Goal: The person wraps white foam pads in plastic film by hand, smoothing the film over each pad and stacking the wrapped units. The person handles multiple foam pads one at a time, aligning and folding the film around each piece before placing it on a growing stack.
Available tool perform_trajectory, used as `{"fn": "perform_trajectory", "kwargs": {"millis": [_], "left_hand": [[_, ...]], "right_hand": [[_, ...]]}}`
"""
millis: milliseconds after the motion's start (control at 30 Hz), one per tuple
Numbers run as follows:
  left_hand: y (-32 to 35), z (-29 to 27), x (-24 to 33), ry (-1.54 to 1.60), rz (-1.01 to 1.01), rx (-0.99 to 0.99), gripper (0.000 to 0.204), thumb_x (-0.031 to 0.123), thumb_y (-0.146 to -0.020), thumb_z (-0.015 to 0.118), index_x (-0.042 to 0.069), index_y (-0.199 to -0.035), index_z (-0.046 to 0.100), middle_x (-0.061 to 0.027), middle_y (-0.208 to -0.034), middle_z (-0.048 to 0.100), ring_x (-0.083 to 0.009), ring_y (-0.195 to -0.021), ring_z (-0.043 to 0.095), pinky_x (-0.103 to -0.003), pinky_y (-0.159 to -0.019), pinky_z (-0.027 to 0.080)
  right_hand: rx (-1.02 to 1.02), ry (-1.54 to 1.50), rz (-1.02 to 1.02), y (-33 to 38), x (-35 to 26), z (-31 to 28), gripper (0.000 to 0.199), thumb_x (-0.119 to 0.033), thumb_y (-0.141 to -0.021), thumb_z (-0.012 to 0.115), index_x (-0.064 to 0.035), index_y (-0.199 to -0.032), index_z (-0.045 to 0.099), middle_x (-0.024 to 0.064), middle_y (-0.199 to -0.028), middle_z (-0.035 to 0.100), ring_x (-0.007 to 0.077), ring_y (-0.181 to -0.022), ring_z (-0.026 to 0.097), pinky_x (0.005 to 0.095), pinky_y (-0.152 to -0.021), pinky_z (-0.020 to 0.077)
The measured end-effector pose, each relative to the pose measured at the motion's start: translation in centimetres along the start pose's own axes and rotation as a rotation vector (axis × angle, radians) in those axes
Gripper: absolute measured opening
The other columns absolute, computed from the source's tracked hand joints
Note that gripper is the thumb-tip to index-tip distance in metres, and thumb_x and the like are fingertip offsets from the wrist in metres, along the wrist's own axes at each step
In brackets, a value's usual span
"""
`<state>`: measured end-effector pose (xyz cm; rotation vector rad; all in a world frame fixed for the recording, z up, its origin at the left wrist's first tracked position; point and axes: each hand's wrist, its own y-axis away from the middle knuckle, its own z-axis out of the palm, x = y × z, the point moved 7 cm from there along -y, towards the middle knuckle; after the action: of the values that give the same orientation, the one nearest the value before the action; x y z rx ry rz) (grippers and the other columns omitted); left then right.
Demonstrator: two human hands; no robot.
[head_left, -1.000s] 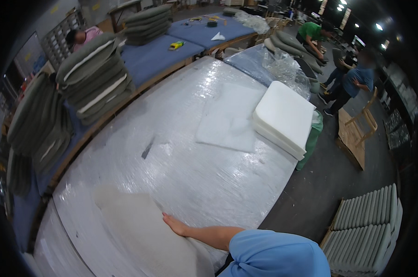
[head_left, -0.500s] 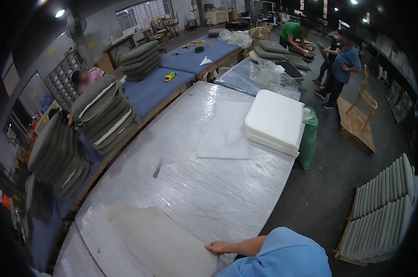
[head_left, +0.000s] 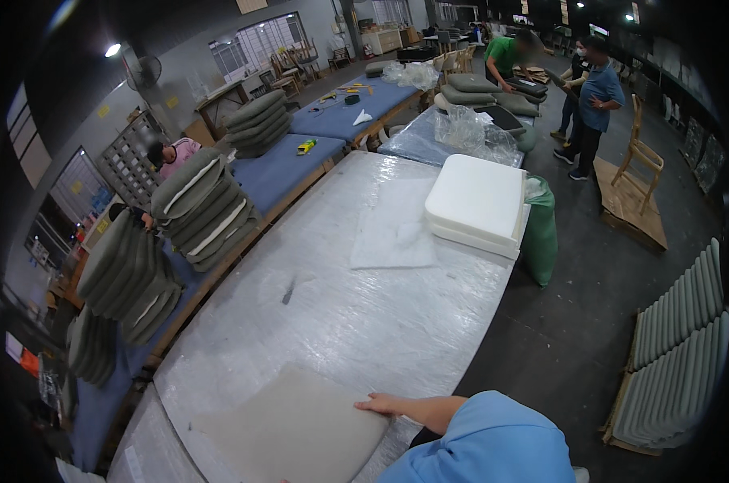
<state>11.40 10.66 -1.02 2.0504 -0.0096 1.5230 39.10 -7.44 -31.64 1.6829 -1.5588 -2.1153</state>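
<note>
A pale beige sheet of padding (head_left: 300, 431) lies on the plastic-wrapped table (head_left: 244, 330) close in front of me. My right hand (head_left: 378, 403) reaches in from the lower right and rests at the sheet's right corner, its fingers stretched out and pointing left. Of my left hand, only a skin-coloured sliver shows at the lower edge, by the sheet; its fingers are cut off. Farther up the table is a thin white wadding sheet (head_left: 389, 241), beside a stack of thick white foam pads (head_left: 473, 197) with rounded corners.
Stacks of grey-green cushions (head_left: 203, 209) stand on the blue-topped tables (head_left: 276, 173) to the left. A green sack (head_left: 539, 233) leans by the table's right edge. More cushions (head_left: 678, 362) fill a pallet at right, beyond a wooden chair (head_left: 642, 157). Several people work farther off.
The beige sheet's far edge has shifted and now forms a corner farther right. My right hand's fingers have stretched out at its edge. The whole view has swung slightly.
</note>
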Motion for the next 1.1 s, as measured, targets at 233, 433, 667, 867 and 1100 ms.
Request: {"fn": "perform_trajectory", "kwargs": {"millis": [233, 433, 667, 867, 1100], "left_hand": [[0.2, -5.0, -3.0, -0.042, 0.043, -0.228, 0.071, 0.031, -0.094, 0.073, -0.002, -0.150, 0.045, -0.0216, -0.144, 0.057, -0.0346, -0.129, 0.057, -0.048, -0.108, 0.049], [-0.8, -7.9, -10.9, 0.450, -0.541, -0.309, 0.048, 0.040, -0.107, 0.050, 0.007, -0.141, 0.056, -0.0115, -0.133, 0.065, -0.0261, -0.125, 0.061, -0.043, -0.101, 0.053], [-1.2, -5.4, -3.9, -0.705, 0.269, -0.309, 0.035, 0.026, -0.104, 0.058, -0.004, -0.120, 0.070, -0.0178, -0.128, 0.069, -0.0301, -0.124, 0.063, -0.037, -0.109, 0.045], [0.4, 0.2, -1.9, -0.858, 0.364, -0.430, 0.036, 0.023, -0.106, 0.052, -0.004, -0.121, 0.071, -0.0196, -0.121, 0.073, -0.0256, -0.115, 0.068, -0.034, -0.103, 0.049], [-0.9, -3.0, -1.7, -0.675, 0.417, -0.221, 0.041, 0.024, -0.108, 0.049, -0.009, -0.116, 0.071, -0.0199, -0.104, 0.077, -0.0240, -0.097, 0.071, -0.034, -0.094, 0.053]], "right_hand": [[0.040, -0.010, -0.151, 13.5, -9.5, -6.7, 0.095, -0.068, -0.081, 0.076, -0.0120, -0.152, 0.050, 0.0198, -0.131, 0.063, 0.0288, -0.114, 0.061, 0.0378, -0.093, 0.0492], [0.286, -0.174, -0.496, 25.5, -7.6, -7.3, 0.060, -0.047, -0.097, 0.067, -0.0089, -0.142, 0.060, 0.0118, -0.108, 0.068, 0.0190, -0.087, 0.062, 0.0325, -0.078, 0.0500], [0.461, 0.042, -0.806, 26.4, -8.2, -7.2, 0.051, -0.045, -0.107, 0.046, -0.0059, -0.134, 0.066, 0.0182, -0.139, 0.058, 0.0274, -0.132, 0.053, 0.0374, -0.110, 0.0419], [-0.128, -0.548, -0.473, 15.5, -4.9, -7.2, 0.081, -0.051, -0.113, 0.007, -0.0060, -0.120, 0.074, 0.0150, -0.152, 0.053, 0.0282, -0.144, 0.043, 0.0378, -0.124, 0.0244], [-0.086, -0.553, -0.530, 9.1, -6.9, -4.3, 0.075, -0.054, -0.112, 0.019, -0.0050, -0.113, 0.077, 0.0141, -0.148, 0.056, 0.0262, -0.139, 0.045, 0.0375, -0.122, 0.0263]]}}
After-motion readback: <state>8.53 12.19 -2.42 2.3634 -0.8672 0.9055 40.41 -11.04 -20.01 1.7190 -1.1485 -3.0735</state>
